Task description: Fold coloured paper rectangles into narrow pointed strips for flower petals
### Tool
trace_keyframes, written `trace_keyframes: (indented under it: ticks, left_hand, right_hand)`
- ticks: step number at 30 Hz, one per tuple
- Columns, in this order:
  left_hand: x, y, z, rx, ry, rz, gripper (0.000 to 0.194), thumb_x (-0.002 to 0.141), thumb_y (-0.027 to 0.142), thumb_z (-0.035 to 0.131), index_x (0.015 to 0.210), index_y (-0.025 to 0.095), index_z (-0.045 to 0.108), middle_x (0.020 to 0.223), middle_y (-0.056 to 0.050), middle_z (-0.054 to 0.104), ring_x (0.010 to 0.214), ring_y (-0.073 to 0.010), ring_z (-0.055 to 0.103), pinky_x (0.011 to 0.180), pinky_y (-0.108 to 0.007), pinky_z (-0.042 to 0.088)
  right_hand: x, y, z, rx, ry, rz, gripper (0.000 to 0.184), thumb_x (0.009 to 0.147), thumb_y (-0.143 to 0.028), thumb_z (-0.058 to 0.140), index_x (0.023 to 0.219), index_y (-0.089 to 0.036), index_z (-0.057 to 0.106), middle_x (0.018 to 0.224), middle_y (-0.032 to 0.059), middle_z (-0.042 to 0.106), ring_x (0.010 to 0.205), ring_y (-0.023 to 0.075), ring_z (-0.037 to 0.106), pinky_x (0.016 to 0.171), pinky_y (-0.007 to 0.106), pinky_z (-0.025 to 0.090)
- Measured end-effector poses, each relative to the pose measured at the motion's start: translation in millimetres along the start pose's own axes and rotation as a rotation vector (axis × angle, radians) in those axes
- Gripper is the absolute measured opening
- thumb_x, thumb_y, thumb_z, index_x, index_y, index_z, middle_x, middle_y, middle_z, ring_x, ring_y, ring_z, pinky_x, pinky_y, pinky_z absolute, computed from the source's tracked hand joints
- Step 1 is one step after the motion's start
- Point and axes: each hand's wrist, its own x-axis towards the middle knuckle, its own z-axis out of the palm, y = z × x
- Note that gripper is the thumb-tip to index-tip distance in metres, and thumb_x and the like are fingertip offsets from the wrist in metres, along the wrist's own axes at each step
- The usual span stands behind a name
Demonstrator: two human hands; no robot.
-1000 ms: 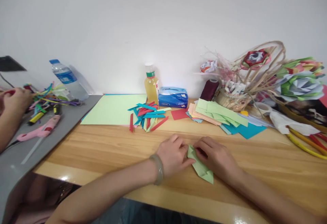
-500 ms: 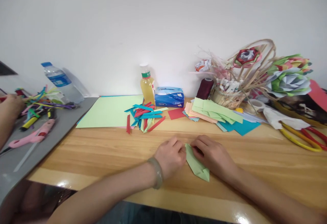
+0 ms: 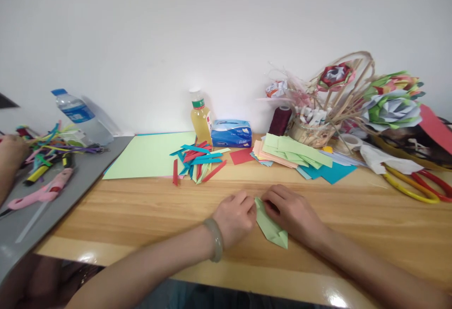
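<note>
A folded piece of light green paper (image 3: 271,228) lies on the wooden table (image 3: 141,210), between my two hands. My left hand (image 3: 236,216), with a pale bangle at the wrist, is closed at the paper's upper left edge. On the other side my right hand (image 3: 290,209) has its fingers curled down and pinches the paper's top edge. The fingertips of both hands are partly hidden. Creases show at the paper's lower right corner.
Colored paper strips (image 3: 197,161) lie beyond my hands, near a stack of green sheets (image 3: 294,149). Behind stand a juice bottle (image 3: 200,121) and a tissue pack (image 3: 231,133). Yellow-handled scissors (image 3: 409,189) rest at right. Another person's hand (image 3: 12,154) is at far left, near a pink glue gun (image 3: 42,194).
The view has shifted slightly, moving most things a little to the left. My hands stay on the green paper in nearly the same pose.
</note>
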Motion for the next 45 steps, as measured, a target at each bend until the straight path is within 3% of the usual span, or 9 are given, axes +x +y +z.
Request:
trace_keyframes:
  ticks: [6,10,13,18,22,25,32,37,45]
  left_hand:
    - [0,-2,-3.5,-0.006,-0.057,0.038,0.015,0.084,0.007,0.046,0.073,0.013,0.056,0.068,-0.004,0.049,0.07,-0.0183,0.048,0.048,-0.027,0.036]
    - [0,-2,-4.5,0.007,-0.058,0.041,0.017,0.086,0.008,0.044,0.075,0.013,0.055,0.067,-0.004,0.048,0.07,-0.0178,0.049,0.048,-0.026,0.036]
    - [0,-2,-4.2,0.001,-0.036,0.027,0.017,0.087,0.011,0.045,0.073,0.014,0.054,0.067,-0.003,0.048,0.07,-0.0172,0.049,0.049,-0.025,0.037]
    - [1,-1,-1.3,-0.04,0.013,-0.018,0.02,0.088,0.012,0.044,0.07,0.013,0.053,0.065,-0.003,0.047,0.068,-0.0165,0.048,0.05,-0.026,0.039]
    - [1,-4,-5.2,-0.113,-0.051,-0.064,0.022,0.09,0.019,0.045,0.071,0.013,0.055,0.067,-0.003,0.049,0.07,-0.0168,0.048,0.055,-0.027,0.042]
    - [-1,-12,-11.6,-0.168,-0.14,-0.075,0.021,0.091,0.026,0.044,0.085,0.013,0.058,0.073,-0.004,0.051,0.075,-0.0175,0.049,0.06,-0.028,0.045]
    - [-7,-33,-13.6,-0.155,-0.221,0.093,0.022,0.092,0.021,0.044,0.109,0.022,0.057,0.087,-0.004,0.058,0.08,-0.0165,0.05,0.062,-0.026,0.045]
    - [-10,-40,-9.7,-0.219,-0.138,0.233,0.025,0.094,0.018,0.04,0.111,0.018,0.058,0.112,-0.004,0.061,0.102,-0.0177,0.051,0.088,-0.033,0.044]
    - [-15,-48,-6.8,-0.217,-0.318,0.269,0.032,0.095,0.019,0.037,0.124,0.024,0.049,0.129,-0.001,0.052,0.129,-0.0229,0.033,0.101,-0.046,0.033]
  right_hand:
    - [0,1,0,0.015,-0.012,0.005,0.019,0.084,-0.012,0.043,0.073,-0.017,0.058,0.069,0.0046,0.058,0.066,0.0164,0.055,0.057,0.026,0.043]
    - [-2,5,-8,0.059,0.018,-0.016,0.016,0.085,-0.016,0.044,0.088,-0.017,0.06,0.079,0.0071,0.061,0.073,0.0178,0.057,0.06,0.027,0.045]
    - [-4,5,-16,0.05,0.046,-0.165,0.02,0.085,-0.018,0.043,0.095,-0.017,0.061,0.076,0.007,0.059,0.069,0.0175,0.056,0.057,0.027,0.042]
    - [-7,0,-19,0.032,-0.057,-0.429,0.026,0.086,-0.014,0.037,0.096,-0.015,0.061,0.067,0.0048,0.056,0.06,0.016,0.051,0.053,0.028,0.037]
    - [-10,1,-16,0.005,-0.108,-0.423,0.025,0.087,-0.015,0.038,0.102,-0.014,0.058,0.069,0.0044,0.056,0.06,0.0157,0.051,0.053,0.028,0.037]
    - [-10,2,-17,0.005,-0.154,-0.402,0.025,0.088,-0.016,0.037,0.099,-0.015,0.059,0.071,0.0045,0.056,0.061,0.015,0.05,0.054,0.027,0.037]
    - [-9,5,-20,0.056,-0.234,-0.392,0.028,0.088,-0.016,0.035,0.1,-0.016,0.06,0.074,0.0057,0.055,0.065,0.0156,0.05,0.057,0.027,0.038]
    - [-9,6,-19,0.079,-0.258,-0.393,0.03,0.087,-0.015,0.035,0.103,-0.015,0.06,0.073,0.0057,0.054,0.065,0.0162,0.049,0.058,0.027,0.038]
    - [-11,9,-18,0.135,-0.297,-0.372,0.034,0.085,-0.014,0.036,0.11,-0.014,0.059,0.076,0.007,0.055,0.068,0.0178,0.049,0.06,0.029,0.039]
